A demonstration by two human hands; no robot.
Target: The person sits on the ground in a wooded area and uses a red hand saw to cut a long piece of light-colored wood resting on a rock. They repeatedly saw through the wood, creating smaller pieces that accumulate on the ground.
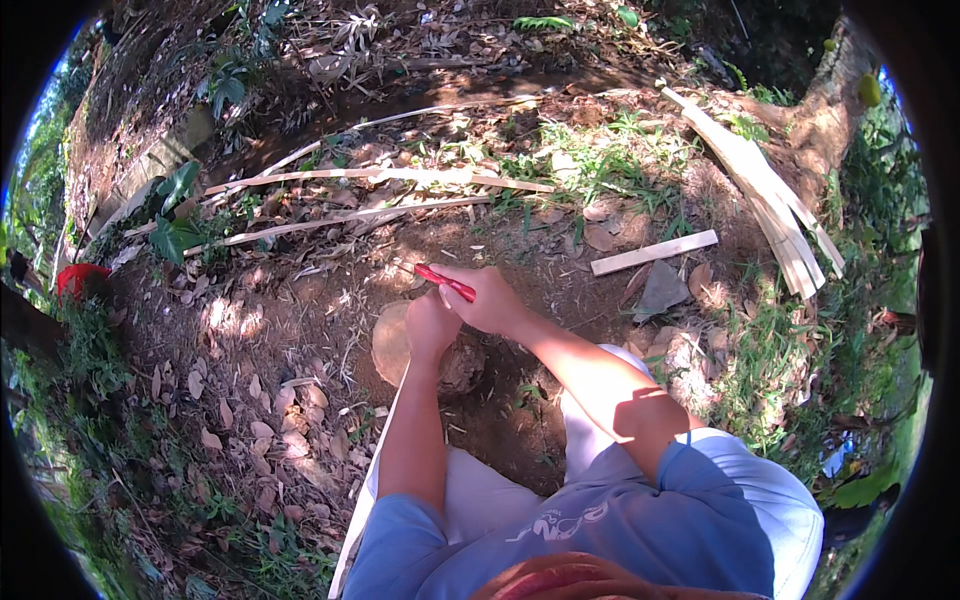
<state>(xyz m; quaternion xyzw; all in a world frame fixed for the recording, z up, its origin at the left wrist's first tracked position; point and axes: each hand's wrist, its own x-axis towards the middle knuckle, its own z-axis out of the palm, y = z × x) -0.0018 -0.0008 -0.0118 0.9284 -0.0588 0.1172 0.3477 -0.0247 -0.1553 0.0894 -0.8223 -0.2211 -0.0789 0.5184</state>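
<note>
In front of my knees, my right hand (490, 298) is closed around a slim red pen-like tool (446, 281); I cannot tell whether it is a marker or a cutter. Its narrow end points left, just beyond my left hand (432, 324). My left hand is a closed fist touching the right one, above a short log (390, 340) with a pale cut face. A long thin wooden strip (366, 488) runs from below that fist, along the outer side of my left arm, toward the lower edge. The fist hides the strip's upper end.
Several long split strips (375, 174) lie across the ground ahead. A short pale slat (655, 253) rests beside a grey stone (661, 291). At the right, a bundle of strips (765, 195) lies near a tree trunk (822, 120). Something red (82, 281) is at far left.
</note>
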